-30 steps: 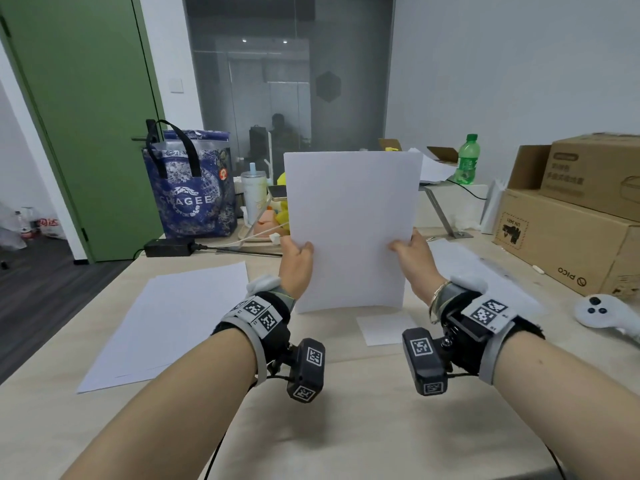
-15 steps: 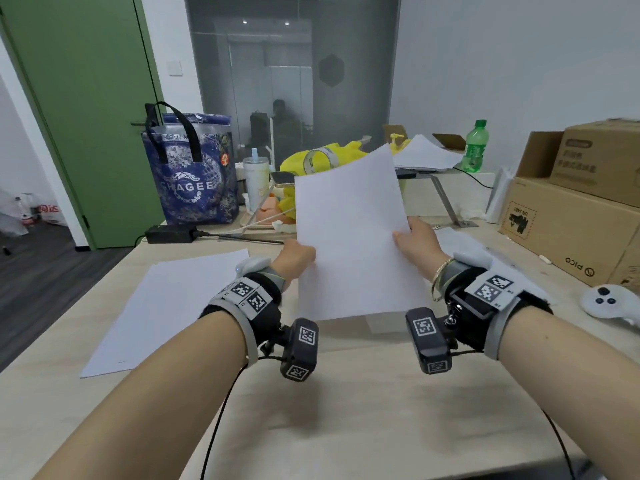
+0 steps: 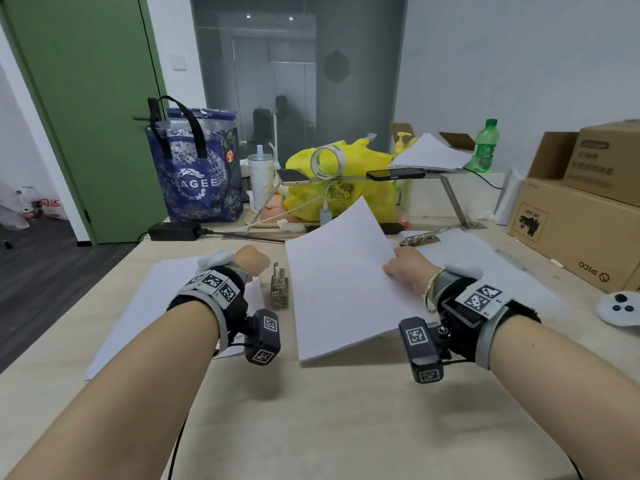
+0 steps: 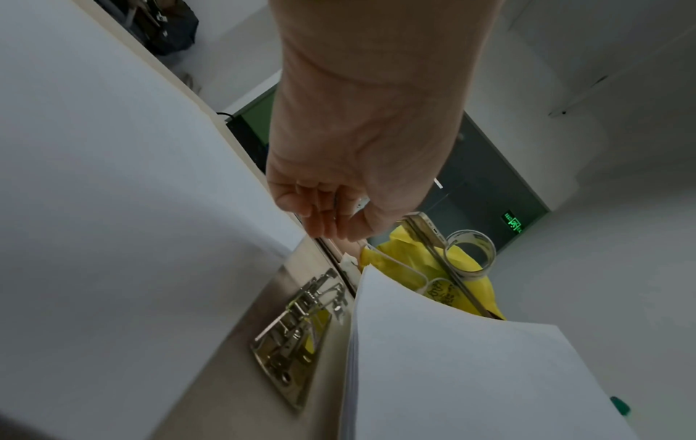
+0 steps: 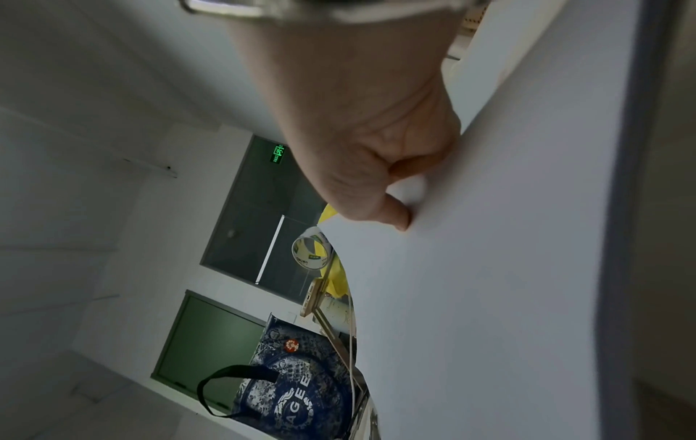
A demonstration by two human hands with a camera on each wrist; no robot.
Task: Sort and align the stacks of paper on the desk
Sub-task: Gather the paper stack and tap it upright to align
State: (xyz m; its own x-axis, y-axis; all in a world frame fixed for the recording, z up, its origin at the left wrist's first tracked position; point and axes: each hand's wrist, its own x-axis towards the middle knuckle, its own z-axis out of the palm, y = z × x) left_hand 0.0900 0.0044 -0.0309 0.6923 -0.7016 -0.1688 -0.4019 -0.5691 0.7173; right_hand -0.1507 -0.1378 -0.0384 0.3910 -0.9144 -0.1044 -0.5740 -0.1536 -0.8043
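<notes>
My right hand (image 3: 403, 268) pinches the right edge of a white paper stack (image 3: 339, 282), thumb on top (image 5: 397, 215). The stack (image 5: 489, 297) slopes, near edge low over the desk, far corner raised. My left hand (image 3: 252, 261) holds nothing; it hovers left of the stack with fingers loosely curled (image 4: 327, 214). Under it lie a large white sheet (image 3: 145, 306) and a metal binder clip (image 3: 278, 289). The stack's left edge (image 4: 471, 372) stands beside that clip (image 4: 297, 333). More white paper (image 3: 485, 268) lies flat to the right of my right hand.
A second metal clip (image 3: 419, 237) lies behind the stack. At the back stand a blue bag (image 3: 194, 174), a yellow bag (image 3: 346, 188) and a metal stand (image 3: 446, 188) with phones, paper and tape. Cardboard boxes (image 3: 571, 237) and a white controller (image 3: 620, 308) line the right.
The stack, held upright in both hands before, has tipped down toward the desk. My left hand has let go and moved left; the right hand still holds the stack's edge.
</notes>
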